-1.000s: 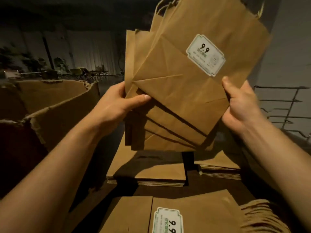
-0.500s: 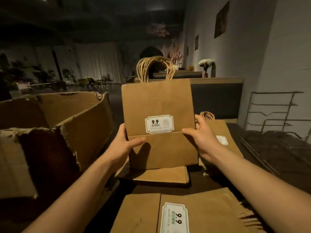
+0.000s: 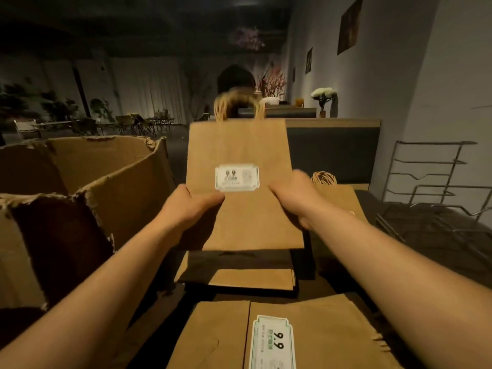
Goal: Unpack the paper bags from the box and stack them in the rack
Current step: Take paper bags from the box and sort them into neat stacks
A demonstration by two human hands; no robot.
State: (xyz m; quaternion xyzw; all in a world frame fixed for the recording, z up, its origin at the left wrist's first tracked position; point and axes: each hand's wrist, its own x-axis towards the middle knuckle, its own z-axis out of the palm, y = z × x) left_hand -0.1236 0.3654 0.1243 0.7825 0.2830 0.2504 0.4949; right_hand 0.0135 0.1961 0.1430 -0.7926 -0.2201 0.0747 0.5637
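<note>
You hold a bundle of brown paper bags [image 3: 239, 209] upright in front of you, twisted paper handles [image 3: 238, 105] at the top and blurred. Your left hand [image 3: 186, 206] takes the bundle's left edge, thumb lying across the front face just below the white price label [image 3: 236, 177]; that grip is clenched on the bags. Your right hand [image 3: 295, 194] takes the right edge at about the same height, also blurred, its grip wrapped round the bundle's side. The label sits between your two hands and its print is too smeared to read.

Below the held bundle, a flat stack of bags [image 3: 253, 278] lies on the dark bench [image 3: 439, 251], partly in shadow. Nearer to you lies another stack [image 3: 213, 336], its top bag bearing a label that reads 9.9 [image 3: 273, 343]. Just to the right of your right hand, a further stack of bags [image 3: 338, 198] lies flat with its rope handles [image 3: 323, 177] coiled at the far end.

The torn cardboard box [image 3: 87, 182] stands open on your left, flaps ragged. The wire rack [image 3: 431, 177] stands at the right against the wall, well apart from the bundle, with more wire parts lying on the bench beside it
</note>
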